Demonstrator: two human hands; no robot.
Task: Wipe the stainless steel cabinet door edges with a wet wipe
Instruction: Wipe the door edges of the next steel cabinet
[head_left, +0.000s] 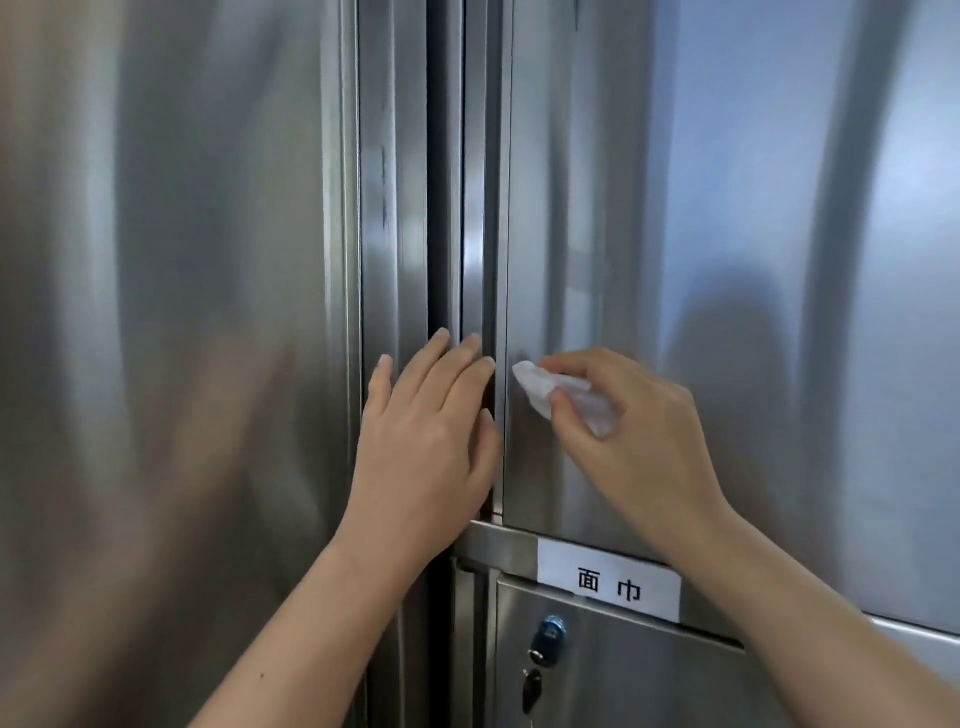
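Two tall stainless steel cabinet doors fill the view, a left door (171, 312) and a right door (701, 234), with a dark vertical gap (444, 208) between them. My left hand (431, 436) lies flat with straight fingers over the gap, fingertips touching the right door's edge strip (485, 234). My right hand (634, 431) pinches a crumpled white wet wipe (550, 387) between thumb and fingers. The wipe's tip touches the right door's face just right of its left edge.
Below the right door runs a horizontal steel rail with a white label (608, 579) bearing two black characters. Under it a lower door has a blue lock (550, 631) with a key (532, 686) hanging from it.
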